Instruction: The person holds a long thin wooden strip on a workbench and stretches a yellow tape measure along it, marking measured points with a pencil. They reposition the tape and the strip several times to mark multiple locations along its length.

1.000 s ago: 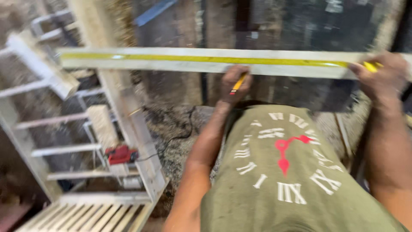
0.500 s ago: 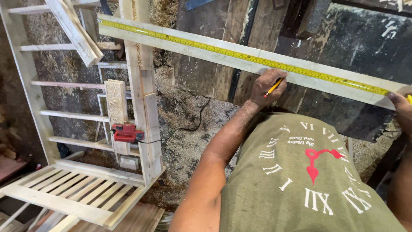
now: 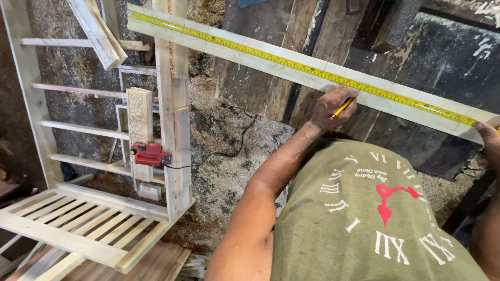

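Left hand [image 3: 333,106] had fingers curled tight, pinching a yellow pencil [image 3: 342,108], tip at the near edge of the long pale wood strip [image 3: 250,60]. The strip lay just beyond the fingertips, yellow tape measure [image 3: 291,63] stretched flat along it. Right hand [image 3: 488,136] pressed on the strip's far end w/ the tape; finger spread can't be told, mostly out of frame. Strip prob. light, stiff but thin, so likely whippy; best gripped near mid-length, both edges. Sawdust [image 3: 219,151] below the wrist.

Our left hand [image 3: 333,106] reaches forward on an outstretched arm, fingers curled tight; our right hand [image 3: 487,136] presses flat at the frame's right edge.
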